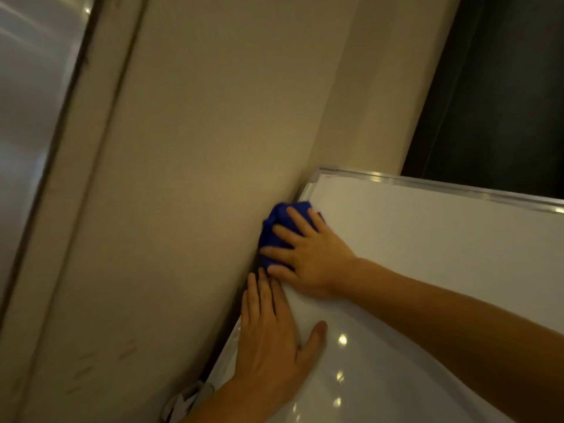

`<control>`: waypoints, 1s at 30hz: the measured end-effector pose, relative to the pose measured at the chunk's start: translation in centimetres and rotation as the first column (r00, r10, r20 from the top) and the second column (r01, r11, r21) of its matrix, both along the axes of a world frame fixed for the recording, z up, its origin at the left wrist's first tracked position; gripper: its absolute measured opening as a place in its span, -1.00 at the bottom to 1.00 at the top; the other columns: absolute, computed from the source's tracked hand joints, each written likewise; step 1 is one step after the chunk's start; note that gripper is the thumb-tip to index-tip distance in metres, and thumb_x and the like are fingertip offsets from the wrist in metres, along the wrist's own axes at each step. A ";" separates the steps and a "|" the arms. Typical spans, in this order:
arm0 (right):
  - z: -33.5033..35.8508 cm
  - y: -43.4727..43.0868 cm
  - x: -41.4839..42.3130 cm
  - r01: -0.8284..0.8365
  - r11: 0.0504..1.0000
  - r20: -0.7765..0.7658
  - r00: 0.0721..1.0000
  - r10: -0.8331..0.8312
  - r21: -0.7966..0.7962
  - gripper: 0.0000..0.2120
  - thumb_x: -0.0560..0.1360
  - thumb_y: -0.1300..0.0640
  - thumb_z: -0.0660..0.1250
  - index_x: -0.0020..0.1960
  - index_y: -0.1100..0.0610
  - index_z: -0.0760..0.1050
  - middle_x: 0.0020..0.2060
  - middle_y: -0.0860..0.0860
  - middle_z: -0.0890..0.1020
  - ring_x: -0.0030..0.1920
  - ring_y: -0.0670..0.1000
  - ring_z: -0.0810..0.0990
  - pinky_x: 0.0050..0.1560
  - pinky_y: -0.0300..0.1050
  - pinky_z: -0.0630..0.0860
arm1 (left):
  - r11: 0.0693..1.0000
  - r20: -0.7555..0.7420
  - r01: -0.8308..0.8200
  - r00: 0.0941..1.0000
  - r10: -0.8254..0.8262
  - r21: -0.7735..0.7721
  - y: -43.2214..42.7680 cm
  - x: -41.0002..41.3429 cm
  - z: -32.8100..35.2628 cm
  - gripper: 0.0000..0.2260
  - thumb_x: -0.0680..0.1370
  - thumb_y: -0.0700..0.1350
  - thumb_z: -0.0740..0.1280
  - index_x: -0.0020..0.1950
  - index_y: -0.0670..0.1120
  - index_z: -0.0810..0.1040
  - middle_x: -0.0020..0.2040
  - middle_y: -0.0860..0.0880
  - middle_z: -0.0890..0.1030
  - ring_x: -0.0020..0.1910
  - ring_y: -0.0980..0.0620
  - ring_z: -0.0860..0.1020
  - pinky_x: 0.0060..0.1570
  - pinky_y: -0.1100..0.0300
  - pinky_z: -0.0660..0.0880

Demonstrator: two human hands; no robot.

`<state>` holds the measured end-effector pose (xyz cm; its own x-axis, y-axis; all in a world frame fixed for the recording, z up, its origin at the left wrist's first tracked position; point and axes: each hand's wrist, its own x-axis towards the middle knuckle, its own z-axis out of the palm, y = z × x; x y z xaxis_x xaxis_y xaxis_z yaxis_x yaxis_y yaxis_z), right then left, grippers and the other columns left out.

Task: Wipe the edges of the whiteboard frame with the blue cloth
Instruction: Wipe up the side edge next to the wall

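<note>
A white whiteboard (427,254) with a thin silver frame (427,186) fills the lower right of the head view, tilted against a beige wall. The bunched blue cloth (276,221) sits on the frame's left edge, a little below the top left corner. My right hand (308,254) lies spread over the cloth and presses it onto that edge. Just below it, my left hand (271,334) rests flat on the board's left edge, fingers together and thumb out, holding nothing. The frame under both hands is hidden.
The beige wall (198,178) runs close along the board's left edge. A shiny metal panel (27,117) stands at the far left. A dark window or panel (503,87) is behind the board's top edge. A small white object (186,401) shows at the bottom.
</note>
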<state>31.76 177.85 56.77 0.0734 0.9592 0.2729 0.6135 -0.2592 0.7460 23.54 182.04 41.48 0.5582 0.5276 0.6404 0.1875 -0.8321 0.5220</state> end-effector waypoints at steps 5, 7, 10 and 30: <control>6.6 -1.6 2.7 0.166 0.947 0.015 0.984 -0.176 0.277 -0.44 0.60 -0.31 -0.25 0.58 -0.26 -0.07 0.62 -0.03 -0.06 0.58 0.20 -0.25 0.51 0.29 -0.27 | 0.998 -0.026 0.029 0.999 -0.027 0.059 0.1 0.6 1.6 -0.03 0.32 0.55 -0.29 0.45 -0.08 -0.51 0.51 -0.06 -0.49 0.43 0.00 -0.56 0.42 0.09 -0.44; 6.8 -1.3 2.5 0.195 0.912 -0.025 0.980 -0.199 0.360 -0.41 0.59 -0.33 -0.28 0.58 -0.24 -0.06 0.62 0.01 -0.06 0.57 0.22 -0.27 0.51 0.31 -0.30 | 0.997 0.006 0.032 0.999 -0.032 0.068 0.3 1.1 2.7 -0.04 0.35 0.53 -0.24 0.47 -0.08 -0.48 0.54 -0.06 -0.45 0.47 -0.01 -0.50 0.44 0.09 -0.42; 3.6 -0.6 1.4 0.066 0.993 -0.026 0.998 -0.063 0.093 -0.32 0.51 -0.35 -0.36 0.56 -0.26 0.08 0.61 -0.02 0.06 0.59 0.21 -0.20 0.51 0.27 -0.30 | 0.998 0.034 0.022 0.999 -0.025 0.061 0.1 1.8 4.5 -0.07 0.40 0.48 -0.16 0.49 -0.11 -0.44 0.58 -0.11 -0.36 0.53 -0.05 -0.40 0.49 0.04 -0.37; 9.8 -16.0 4.6 0.251 0.815 -0.091 0.967 -0.239 0.523 -0.34 0.55 -0.37 -0.30 0.59 -0.18 -0.03 0.62 -0.02 0.06 0.60 0.16 -0.10 0.54 0.17 -0.25 | 0.923 0.002 0.144 0.988 -0.155 0.356 -3.5 8.1 17.0 -0.13 0.38 0.54 -0.23 0.57 0.11 -0.28 0.62 -0.08 -0.24 0.57 -0.20 -0.26 0.49 -0.24 -0.20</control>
<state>36.35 161.83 66.55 0.2980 0.6198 0.7259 0.4901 -0.7519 0.4409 31.65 178.55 58.52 0.5912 0.1755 0.7872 0.0355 -0.9808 0.1919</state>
